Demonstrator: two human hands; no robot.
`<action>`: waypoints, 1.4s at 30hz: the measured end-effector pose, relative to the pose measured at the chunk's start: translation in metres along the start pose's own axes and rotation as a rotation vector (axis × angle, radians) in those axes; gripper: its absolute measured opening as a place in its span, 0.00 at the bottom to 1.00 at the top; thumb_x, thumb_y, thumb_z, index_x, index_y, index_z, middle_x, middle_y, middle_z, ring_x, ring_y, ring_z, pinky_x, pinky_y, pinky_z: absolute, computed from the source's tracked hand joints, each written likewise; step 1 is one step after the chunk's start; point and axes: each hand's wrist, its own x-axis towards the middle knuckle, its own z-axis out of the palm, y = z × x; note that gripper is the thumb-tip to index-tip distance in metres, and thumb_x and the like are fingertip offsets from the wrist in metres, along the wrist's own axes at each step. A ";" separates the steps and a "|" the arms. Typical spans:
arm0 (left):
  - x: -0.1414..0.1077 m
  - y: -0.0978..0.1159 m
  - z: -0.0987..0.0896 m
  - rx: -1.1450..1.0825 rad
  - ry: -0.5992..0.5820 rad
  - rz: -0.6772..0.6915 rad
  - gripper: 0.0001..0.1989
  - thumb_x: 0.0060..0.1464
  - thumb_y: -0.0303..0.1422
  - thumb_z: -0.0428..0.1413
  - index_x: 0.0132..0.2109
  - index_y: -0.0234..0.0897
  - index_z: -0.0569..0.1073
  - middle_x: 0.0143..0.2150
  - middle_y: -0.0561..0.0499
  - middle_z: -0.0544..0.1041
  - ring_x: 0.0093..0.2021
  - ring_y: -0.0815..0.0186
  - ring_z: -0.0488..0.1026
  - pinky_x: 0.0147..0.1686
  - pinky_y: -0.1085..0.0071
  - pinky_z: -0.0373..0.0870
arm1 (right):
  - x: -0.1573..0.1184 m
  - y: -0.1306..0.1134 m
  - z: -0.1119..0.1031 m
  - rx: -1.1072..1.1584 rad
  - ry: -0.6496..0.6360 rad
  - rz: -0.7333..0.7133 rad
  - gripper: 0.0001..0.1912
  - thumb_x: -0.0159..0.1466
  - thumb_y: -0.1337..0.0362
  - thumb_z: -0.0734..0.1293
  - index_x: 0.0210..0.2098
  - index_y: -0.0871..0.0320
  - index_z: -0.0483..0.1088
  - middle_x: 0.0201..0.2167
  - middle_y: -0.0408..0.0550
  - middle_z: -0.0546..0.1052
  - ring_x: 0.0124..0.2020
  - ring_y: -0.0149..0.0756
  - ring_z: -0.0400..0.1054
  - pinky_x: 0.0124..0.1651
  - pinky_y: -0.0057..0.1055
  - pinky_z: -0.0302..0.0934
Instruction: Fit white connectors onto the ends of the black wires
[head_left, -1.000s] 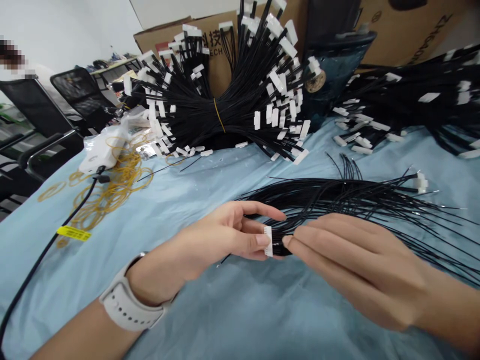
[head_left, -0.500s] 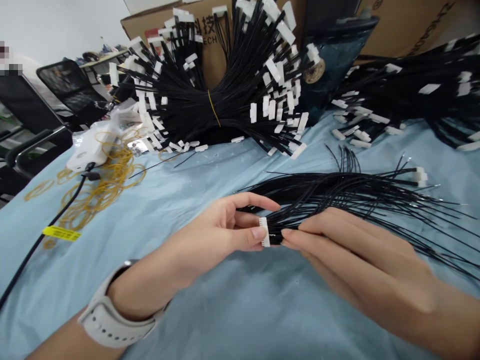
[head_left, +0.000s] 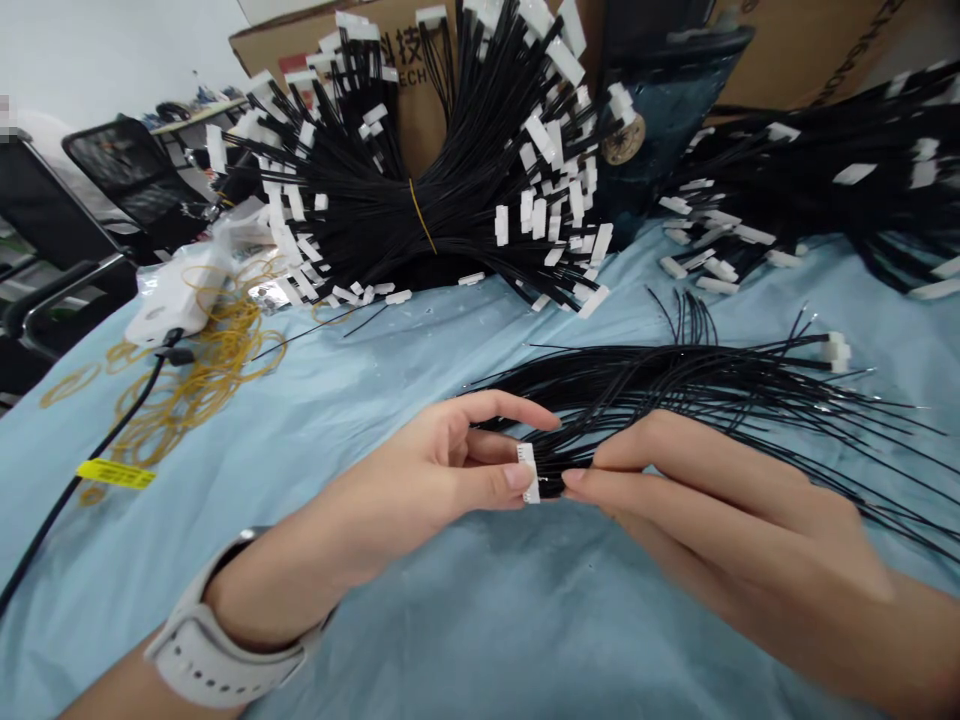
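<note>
The left hand pinches the white connector over the blue cloth near me, the right hand pinches the black wires just behind it; they seem light and soft, so hold close to the connector, which looks fragile.

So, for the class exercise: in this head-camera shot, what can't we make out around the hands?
Head view, all items:
The white connector's far face: hidden by the left hand's fingers.
The black wires inside the right hand's grip: hidden by its fingers.
The yellow label on the cable: print too small to read.
The cardboard box's lettering: cut off by the top edge, partly covered by bundled wires.
The watch's face: turned away behind the wrist.
</note>
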 end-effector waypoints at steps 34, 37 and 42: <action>0.001 -0.008 0.001 0.007 0.065 0.098 0.23 0.43 0.29 0.65 0.47 0.34 0.70 0.30 0.53 0.71 0.31 0.73 0.70 0.35 0.77 0.67 | 0.023 0.002 0.020 0.064 0.154 -0.064 0.09 0.61 0.75 0.65 0.31 0.55 0.72 0.27 0.38 0.73 0.30 0.20 0.66 0.32 0.15 0.63; -0.004 -0.004 0.004 0.019 0.093 0.116 0.22 0.45 0.30 0.64 0.48 0.35 0.70 0.33 0.53 0.72 0.35 0.71 0.72 0.41 0.73 0.69 | 0.022 0.003 0.016 0.003 0.169 -0.091 0.09 0.62 0.75 0.63 0.32 0.56 0.72 0.28 0.40 0.72 0.30 0.20 0.66 0.32 0.15 0.63; -0.014 0.001 -0.004 0.008 0.177 0.152 0.22 0.47 0.29 0.60 0.51 0.35 0.68 0.38 0.51 0.72 0.38 0.70 0.74 0.44 0.73 0.68 | 0.013 -0.002 0.009 -0.131 0.290 -0.244 0.10 0.61 0.77 0.61 0.38 0.60 0.71 0.34 0.46 0.71 0.36 0.26 0.66 0.38 0.22 0.65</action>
